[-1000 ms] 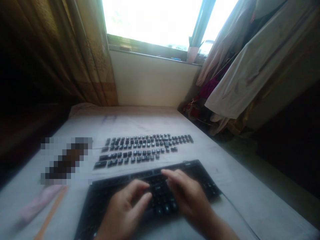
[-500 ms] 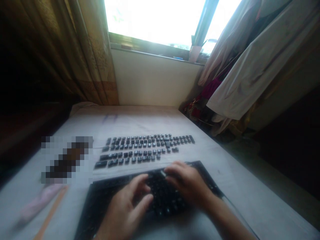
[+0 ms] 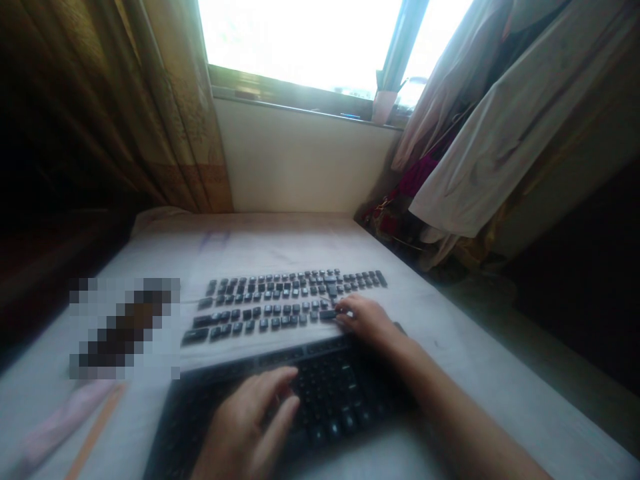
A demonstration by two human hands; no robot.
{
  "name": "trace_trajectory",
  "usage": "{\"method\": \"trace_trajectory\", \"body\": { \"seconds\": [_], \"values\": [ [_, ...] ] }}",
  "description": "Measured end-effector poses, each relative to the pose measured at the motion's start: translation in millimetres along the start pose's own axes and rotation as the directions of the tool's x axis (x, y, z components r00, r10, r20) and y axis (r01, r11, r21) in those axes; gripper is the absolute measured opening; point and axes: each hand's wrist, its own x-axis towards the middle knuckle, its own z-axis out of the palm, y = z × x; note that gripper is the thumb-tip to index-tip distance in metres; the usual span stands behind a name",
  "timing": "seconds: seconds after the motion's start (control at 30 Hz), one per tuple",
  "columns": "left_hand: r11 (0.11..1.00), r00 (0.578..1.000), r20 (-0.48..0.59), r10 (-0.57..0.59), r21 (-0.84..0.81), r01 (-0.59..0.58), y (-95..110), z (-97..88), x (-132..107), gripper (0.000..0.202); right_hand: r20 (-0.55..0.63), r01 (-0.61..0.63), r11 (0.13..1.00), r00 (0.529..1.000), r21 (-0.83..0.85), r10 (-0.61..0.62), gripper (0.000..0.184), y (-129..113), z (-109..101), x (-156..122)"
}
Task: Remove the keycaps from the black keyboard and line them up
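A black keyboard lies at a slant close to me, with bare patches where keycaps are off. My left hand rests over its left-middle part, thumb and index finger apart, with nothing plain between them. Beyond the keyboard, my right hand reaches to the right end of the nearer rows of loose keycaps. Its fingertips pinch a wide black keycap at or just above the cloth. The fingers partly cover that keycap and nearby ones.
A white cloth covers the table. To the left are a blurred-out dark item, a pink cloth-like strip and an orange stick. Curtains hang at left, clothes at right. A cup stands on the windowsill.
My right hand has moved from the keyboard forward to the loose keycap rows, with a wide keycap now at its fingertips. My left hand has stayed over the keyboard. The view has shifted slightly.
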Motion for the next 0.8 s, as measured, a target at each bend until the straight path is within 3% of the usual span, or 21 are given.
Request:
{"method": "trace_trajectory", "body": {
  "seconds": [0.3,0.53,0.67,0.8],
  "values": [
    [1.0,0.999,0.033,-0.021,0.019,0.02,-1,-0.3,1,0.023,-0.007,0.021,0.999,1.0,0.035,-0.021,0.019,1,0,1],
    [0.994,0.998,0.056,0.041,0.102,-0.047,-1,-2.2,0,0.022,-0.119,0.021,0.978,0.993,0.206,0.003,0.013,-2,-9,-7],
    [0.973,0.976,0.173,0.13,0.165,-0.159,3,-2.9,-2,0.023,-0.214,-0.005,0.936,0.973,0.353,0.086,0.042,-2,-25,-32],
    [0.932,0.944,0.244,0.222,0.231,-0.279,2,4.3,-6,0.033,-0.308,-0.044,0.813,0.912,0.581,0.27,0.067,3,-37,-68]
  ]
}}
